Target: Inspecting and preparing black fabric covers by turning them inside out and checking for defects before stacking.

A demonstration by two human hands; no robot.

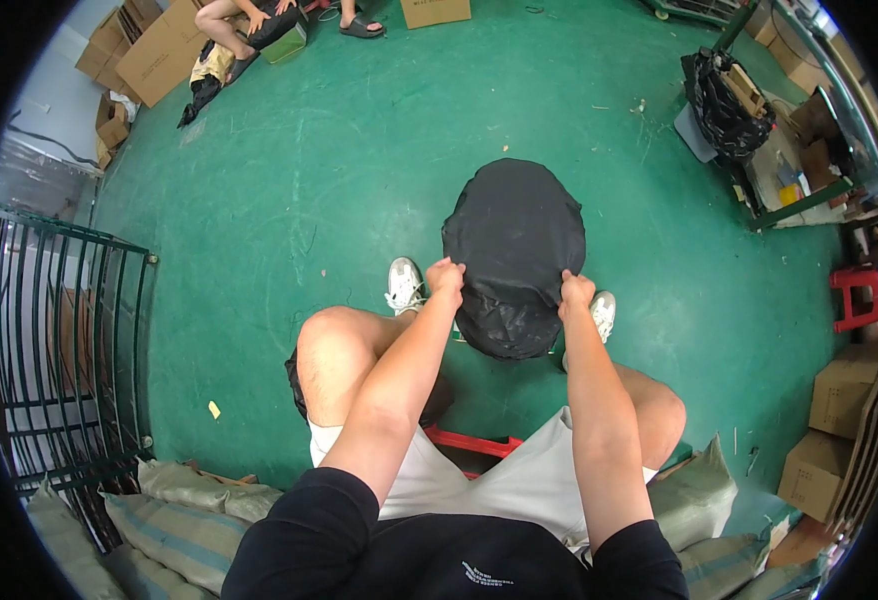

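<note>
A round black fabric cover [515, 225] is spreading between two white shoes [405, 285]; the left hand [447, 280] and right hand [576, 291] are pinching its opposite edges, forearms slanting forward. Woven sacks [174, 525] are lying nearby, a green barred rack [80, 240] is standing left, cartons [849, 385] and a red stool [856, 279] right; another person [221, 25] is sitting ahead.

Print [487, 578] on shirt [399, 555] and cartons [164, 55], seemingly too small to read

Floor [249, 230]: scuffed green, gleaming!
Wall [54, 92]: pale, far-left floor corner.
Rack [71, 340]: green bars, left floor edge.
Stool [857, 281]: red, right floor edge!
</note>
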